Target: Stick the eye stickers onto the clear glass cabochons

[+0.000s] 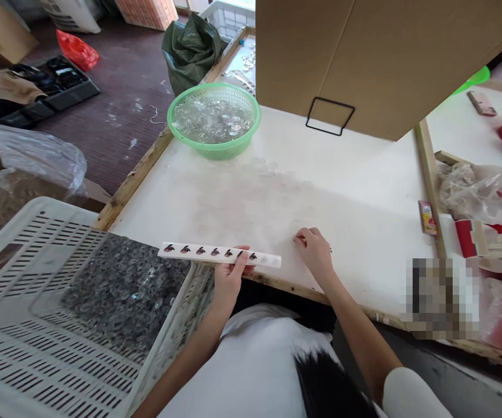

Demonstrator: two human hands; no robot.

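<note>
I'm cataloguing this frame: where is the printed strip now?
In the head view, mostly left of centre, the printed strip is in the left hand, by the table's near edge.

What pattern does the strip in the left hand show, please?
The white strip bears a row of small dark eye-like motifs, best in the head view.

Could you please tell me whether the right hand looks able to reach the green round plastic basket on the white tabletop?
Probably yes, with a stretch: between the right hand and the basket only low clear discs show on the tabletop; the brown cardboard box stands to one side.
</note>
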